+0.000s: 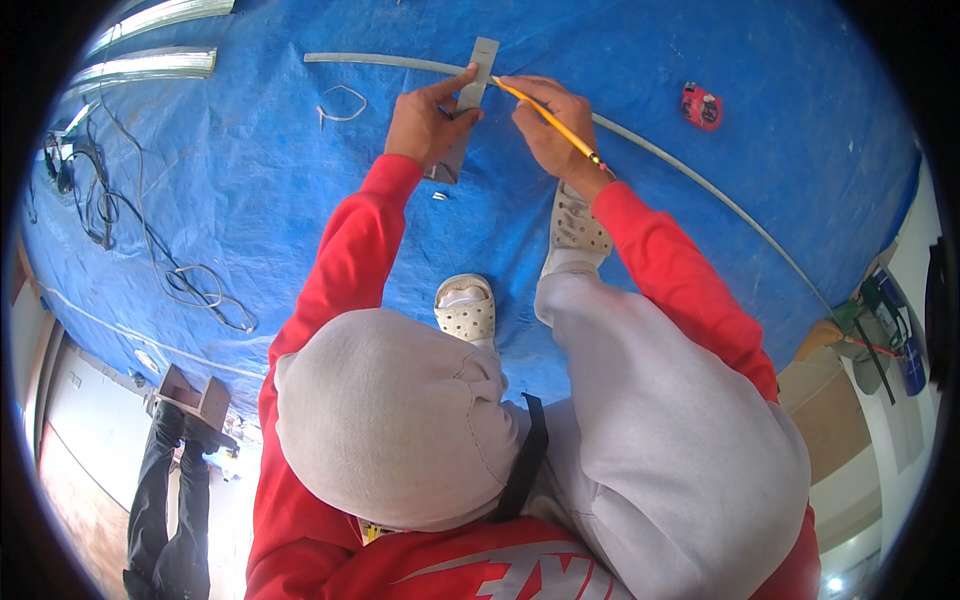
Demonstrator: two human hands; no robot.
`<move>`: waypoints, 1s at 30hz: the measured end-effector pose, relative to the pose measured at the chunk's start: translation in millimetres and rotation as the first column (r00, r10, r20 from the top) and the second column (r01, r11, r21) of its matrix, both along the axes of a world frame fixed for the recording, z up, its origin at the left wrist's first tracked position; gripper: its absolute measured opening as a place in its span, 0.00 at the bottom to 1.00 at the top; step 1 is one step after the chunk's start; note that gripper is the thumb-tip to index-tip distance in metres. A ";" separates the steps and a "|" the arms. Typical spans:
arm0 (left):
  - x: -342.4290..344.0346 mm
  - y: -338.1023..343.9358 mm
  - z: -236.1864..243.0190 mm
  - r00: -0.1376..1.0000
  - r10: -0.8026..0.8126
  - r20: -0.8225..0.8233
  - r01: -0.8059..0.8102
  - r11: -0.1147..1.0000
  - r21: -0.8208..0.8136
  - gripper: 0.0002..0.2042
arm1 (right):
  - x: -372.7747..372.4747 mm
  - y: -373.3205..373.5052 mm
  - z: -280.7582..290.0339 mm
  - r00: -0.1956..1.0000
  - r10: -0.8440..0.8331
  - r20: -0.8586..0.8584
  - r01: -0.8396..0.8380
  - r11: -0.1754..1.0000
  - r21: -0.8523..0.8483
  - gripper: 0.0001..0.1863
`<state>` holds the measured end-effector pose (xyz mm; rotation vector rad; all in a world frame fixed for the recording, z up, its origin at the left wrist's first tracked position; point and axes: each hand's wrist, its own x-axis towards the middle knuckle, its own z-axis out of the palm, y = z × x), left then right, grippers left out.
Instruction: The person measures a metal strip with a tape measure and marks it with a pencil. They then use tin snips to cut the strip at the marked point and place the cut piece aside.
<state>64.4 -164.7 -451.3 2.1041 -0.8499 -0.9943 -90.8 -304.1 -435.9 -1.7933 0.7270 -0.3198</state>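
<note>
My left hand [422, 125] is closed on a flat grey straight-edged piece [482, 65], thumb and index finger pressing it. This piece lies crosswise over a long thin grey strip [385, 61] on a blue tarp. Between the fingers of my right hand [552, 135] is a yellow pencil [560, 125], its tip right beside the straight edge, at the strip. Past my right hand the strip runs on in a curve toward the right side. Part of the grey piece is hidden behind my left fingers.
A red tape measure [702, 107] lies at the right on the blue tarp [270, 130]. Black cables [150, 235] tangle at the left, below metal profiles [150, 68]. A thin white loop [345, 103] sits near the strip. At the far right are a blue bottle [910, 365] and other items.
</note>
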 end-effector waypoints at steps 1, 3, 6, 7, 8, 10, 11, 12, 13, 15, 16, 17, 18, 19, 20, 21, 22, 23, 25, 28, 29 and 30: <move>-0.1 0.2 -0.1 1.000 -0.001 0.001 0.001 1.000 -0.003 0.32 | 0.0 0.1 0.5 1.000 -0.011 -0.003 0.011 1.000 0.026 0.18; -0.1 0.7 -0.5 1.000 -0.002 0.004 0.002 1.000 -0.009 0.31 | 0.3 0.2 1.0 1.000 -0.008 -0.011 0.008 1.000 0.011 0.18; -0.8 1.0 -1.5 1.000 0.016 -0.026 -0.016 1.000 -0.015 0.31 | 0.9 0.0 0.5 1.000 0.009 -0.008 -0.009 0.999 -0.033 0.18; -0.7 1.0 -1.8 1.000 0.014 -0.028 -0.014 1.000 -0.012 0.31 | 1.0 -0.2 -0.1 1.000 0.013 -0.006 -0.014 0.998 -0.056 0.17; -0.6 0.8 -2.1 1.000 0.012 -0.029 -0.013 1.000 -0.008 0.32 | 1.0 -0.4 -0.9 1.000 0.021 -0.003 -0.021 0.998 -0.057 0.17; -0.4 0.6 -2.6 1.000 0.006 -0.024 -0.007 1.000 -0.009 0.32 | 0.7 -0.7 -3.1 1.000 0.029 0.001 -0.029 0.997 -0.068 0.17; -0.3 0.5 -2.7 1.000 0.002 -0.018 -0.003 1.000 -0.012 0.32 | 0.4 -0.9 -4.4 1.000 0.031 0.004 -0.030 0.997 -0.069 0.17; -0.2 0.4 -2.8 1.000 -0.001 -0.013 0.001 1.000 -0.015 0.32 | 0.2 -1.1 -5.8 0.999 0.032 0.007 -0.032 0.997 -0.070 0.17; -0.2 0.4 -2.8 1.000 -0.003 -0.009 0.003 1.000 -0.016 0.32 | 0.0 -1.3 -7.2 0.999 0.034 0.010 -0.033 0.997 -0.071 0.17; 0.1 0.2 -2.9 1.000 -0.006 -0.002 0.005 1.000 -0.018 0.32 | -0.8 -1.8 -9.4 0.997 0.067 0.047 -0.063 0.994 -0.092 0.17; 0.1 0.1 -2.9 1.000 -0.006 -0.008 0.006 1.000 -0.010 0.32 | -1.8 -2.1 -9.8 0.994 0.085 0.065 -0.078 0.992 -0.103 0.18; 0.3 0.2 -2.8 1.000 -0.007 -0.014 0.006 1.000 -0.003 0.32 | -3.1 -2.1 -9.7 0.990 0.127 0.067 -0.116 0.983 -0.144 0.17; 0.4 0.4 -2.7 1.000 -0.006 -0.019 0.006 1.000 0.005 0.32 | -4.7 -2.1 -9.1 0.983 0.169 0.068 -0.155 0.971 -0.184 0.16; 0.3 0.4 -2.5 1.000 -0.006 -0.023 0.006 1.000 0.017 0.32 | -6.2 -2.3 -8.3 0.979 0.200 0.043 -0.187 0.960 -0.211 0.15; 0.2 0.4 -2.3 1.000 -0.005 -0.027 0.006 1.000 0.028 0.32 | -7.4 -2.8 -7.4 0.994 0.112 0.008 -0.112 0.993 -0.037 0.15; 0.3 0.8 -1.7 1.000 -0.002 -0.026 0.003 0.999 0.033 0.32 | -10.1 -3.0 -5.3 0.997 0.026 -0.068 -0.016 0.989 0.147 0.16; -0.1 1.5 -1.0 0.999 0.012 -0.032 -0.011 1.000 0.017 0.32 | -10.5 -3.4 -4.4 0.994 -0.027 -0.106 0.058 0.951 0.303 0.18; -1.3 2.2 0.0 0.999 0.025 -0.037 -0.026 1.000 -0.006 0.32 | -10.8 -3.7 -3.2 0.997 -0.043 -0.062 0.061 0.945 0.321 0.20; -1.9 1.8 0.6 0.999 0.025 -0.035 -0.026 1.000 -0.016 0.32 | -8.8 -6.1 -3.0 0.992 -0.061 0.111 0.025 0.952 0.304 0.26; -0.3 2.2 0.8 1.000 0.004 -0.010 -0.004 1.000 0.021 0.32 | -5.7 -7.7 -4.0 0.993 -0.057 0.108 0.025 0.960 0.278 0.32; 0.0 2.8 0.6 1.000 0.006 0.001 -0.006 1.000 0.024 0.32 | -5.2 -7.9 -4.8 0.993 -0.059 0.098 0.030 0.961 0.274 0.32; 0.5 3.5 0.3 1.000 0.006 0.011 -0.007 1.000 0.028 0.32 | -5.2 -7.9 -5.7 0.994 -0.061 0.087 0.036 0.962 0.271 0.32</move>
